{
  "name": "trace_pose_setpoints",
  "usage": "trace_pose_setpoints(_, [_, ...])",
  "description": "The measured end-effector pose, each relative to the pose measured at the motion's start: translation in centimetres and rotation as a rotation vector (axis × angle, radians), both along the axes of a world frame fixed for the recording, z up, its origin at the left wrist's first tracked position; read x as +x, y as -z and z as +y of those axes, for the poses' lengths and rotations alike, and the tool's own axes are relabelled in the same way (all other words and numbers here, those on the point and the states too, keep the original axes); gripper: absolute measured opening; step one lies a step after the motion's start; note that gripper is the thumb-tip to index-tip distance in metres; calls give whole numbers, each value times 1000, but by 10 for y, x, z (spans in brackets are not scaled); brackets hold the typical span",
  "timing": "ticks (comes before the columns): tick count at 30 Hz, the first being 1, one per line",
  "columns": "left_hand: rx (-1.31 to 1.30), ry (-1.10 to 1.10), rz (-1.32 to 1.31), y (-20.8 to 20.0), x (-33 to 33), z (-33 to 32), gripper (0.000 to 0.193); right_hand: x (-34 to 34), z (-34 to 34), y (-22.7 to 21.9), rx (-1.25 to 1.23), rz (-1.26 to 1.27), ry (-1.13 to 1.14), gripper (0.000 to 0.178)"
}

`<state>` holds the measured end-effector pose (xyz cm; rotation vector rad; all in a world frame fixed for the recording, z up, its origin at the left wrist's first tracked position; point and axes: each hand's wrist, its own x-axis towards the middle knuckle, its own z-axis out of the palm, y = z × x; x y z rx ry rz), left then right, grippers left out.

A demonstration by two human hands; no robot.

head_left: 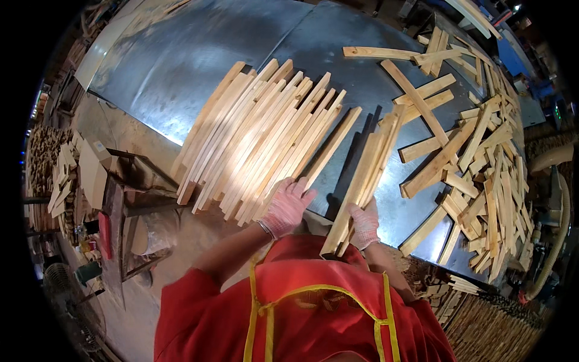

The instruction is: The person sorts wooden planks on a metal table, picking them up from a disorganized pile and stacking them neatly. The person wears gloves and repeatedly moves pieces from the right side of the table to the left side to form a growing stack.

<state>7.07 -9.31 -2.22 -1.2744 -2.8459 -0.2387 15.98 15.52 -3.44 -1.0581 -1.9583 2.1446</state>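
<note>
A row of long pale wooden strips (256,145) stands side by side on a metal-topped table (199,42), their near ends uneven and jutting past its edge. My left hand (286,208), in a pinkish work glove, lies against the near ends at the row's right side, fingers stretched out. In my gloved right hand (364,224) is a small bundle of wooden strips (368,175), tilted up off the table and casting a dark shadow to its left. My right fingers close around the bundle's near part; some of them are hidden behind the wood.
A loose heap of wooden strips (482,187) covers the table's right side, lying crosswise. A wooden stand (117,211) is at the left, beside a floor fan (57,277). Stacked wood (494,326) lies at the lower right, and a pale hose (566,223) hangs at the far right.
</note>
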Motion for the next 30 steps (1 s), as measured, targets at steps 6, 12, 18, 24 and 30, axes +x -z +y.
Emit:
trace_pose_setpoints(6, [623, -259, -462, -52, 13, -13, 72, -62, -52, -38, 526, -273, -586, 70])
trace_pose_setpoints(12, [889, -391, -627, -54, 8, 15, 73, -106, -33, -49, -211, -213, -1098, 78])
trace_pose_setpoints(18, [986, -348, -856, -57, -8, 95, 73, -46, 23, -71, -667, -79, -736, 60])
trace_pose_setpoints(24, [817, -396, -751, -31, -4, 126, 78, -230, 310, -123, 35, 552, -319, 16])
trace_pose_setpoints(30, [250, -442, -255, -30, 29, 144, 70, -300, 430, -49, 1276, -286, -416, 98])
